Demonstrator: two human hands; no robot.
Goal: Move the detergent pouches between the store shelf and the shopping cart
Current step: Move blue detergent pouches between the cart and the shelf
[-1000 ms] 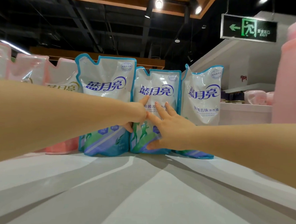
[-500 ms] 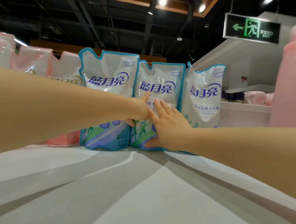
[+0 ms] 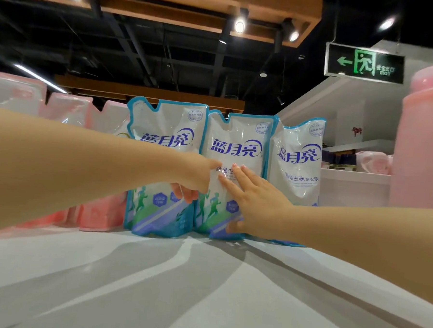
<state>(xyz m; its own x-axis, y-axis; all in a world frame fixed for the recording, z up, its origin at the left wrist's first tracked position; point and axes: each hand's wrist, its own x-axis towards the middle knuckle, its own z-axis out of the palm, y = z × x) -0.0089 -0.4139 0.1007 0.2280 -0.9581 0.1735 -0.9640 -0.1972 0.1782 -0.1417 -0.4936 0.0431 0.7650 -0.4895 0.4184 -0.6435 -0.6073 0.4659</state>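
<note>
Three blue-and-white detergent pouches stand upright in a row on the pale grey shelf (image 3: 154,286): a left pouch (image 3: 166,126), a middle pouch (image 3: 236,139) and a right pouch (image 3: 298,168). My left hand (image 3: 197,178) holds the middle pouch at its left edge, thumb on the front and fingers curled between it and the left pouch. My right hand (image 3: 258,203) lies flat on the middle pouch's front, fingers spread upward, thumb hooked at its bottom right corner. No shopping cart is in view.
Pink pouches (image 3: 97,207) stand in a row left of the blue ones. A tall pink container (image 3: 424,149) rises at the right edge. Behind it is a white counter (image 3: 354,186) with pink items. A green exit sign (image 3: 363,63) hangs overhead.
Both hands have stayed on the middle pouch, which has been pushed slightly more upright. The view has shifted a little; nothing was let go or picked up.
</note>
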